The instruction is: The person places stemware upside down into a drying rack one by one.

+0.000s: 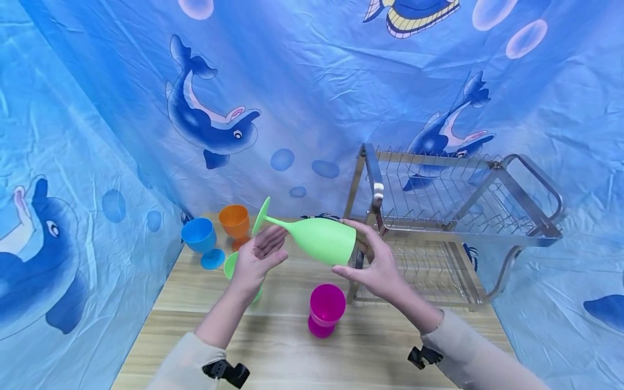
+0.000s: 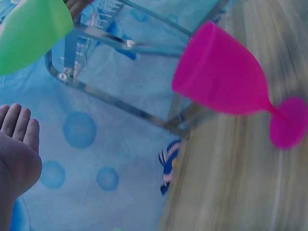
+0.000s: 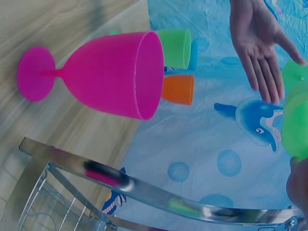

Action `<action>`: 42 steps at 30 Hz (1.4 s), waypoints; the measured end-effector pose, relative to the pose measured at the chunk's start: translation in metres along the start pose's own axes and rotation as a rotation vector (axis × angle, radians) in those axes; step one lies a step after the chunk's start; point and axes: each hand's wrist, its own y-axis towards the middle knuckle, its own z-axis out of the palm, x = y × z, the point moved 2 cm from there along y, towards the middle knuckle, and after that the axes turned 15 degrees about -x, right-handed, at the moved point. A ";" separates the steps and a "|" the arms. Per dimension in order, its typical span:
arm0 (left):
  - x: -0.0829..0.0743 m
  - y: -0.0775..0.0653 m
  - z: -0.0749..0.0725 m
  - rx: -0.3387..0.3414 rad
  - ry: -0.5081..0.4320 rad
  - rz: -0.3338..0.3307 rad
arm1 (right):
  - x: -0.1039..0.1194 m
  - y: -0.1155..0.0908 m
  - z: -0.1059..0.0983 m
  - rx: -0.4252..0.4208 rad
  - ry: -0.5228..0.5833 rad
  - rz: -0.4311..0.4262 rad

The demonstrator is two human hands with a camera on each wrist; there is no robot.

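- At the left of the frame, a blue, round-bowled, plastic-looking goblet (image 1: 199, 235) stands upright on the pale wooden tabletop (image 1: 287, 357), with an orange goblet of like shape (image 1: 234, 219) just beside it
- Left of centre, the left hand (image 1: 258, 257) is unclenched, fingers extended near the stem; contact is unclear, and a second light-green goblet (image 1: 230, 265) is partly hidden behind it
- Mid-frame, a tall light-green goblet with a slim stem (image 1: 319, 238) is in the air on its side, foot towards upper left; the step in hand seems to be handling it between both hands
- At lower centre, a magenta goblet (image 1: 327, 303) stands upright, an obstacle to lowering straight down
- Right of centre, the right hand (image 1: 377, 265) grasps the raised goblet by its rim; the next move probably calls for a firm pinch there
- Across the right, a silvery two-tier metal wire rack (image 1: 468, 236) has an upright close by that could snag the goblet
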 end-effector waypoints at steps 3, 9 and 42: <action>0.000 0.006 0.013 0.054 -0.057 0.030 | 0.001 -0.001 0.001 0.005 0.034 0.023; -0.004 0.014 0.027 0.134 -0.085 0.071 | 0.002 -0.003 0.002 0.013 0.096 0.073; -0.013 0.019 0.036 0.265 -0.053 0.052 | -0.006 -0.007 0.013 0.021 0.255 0.202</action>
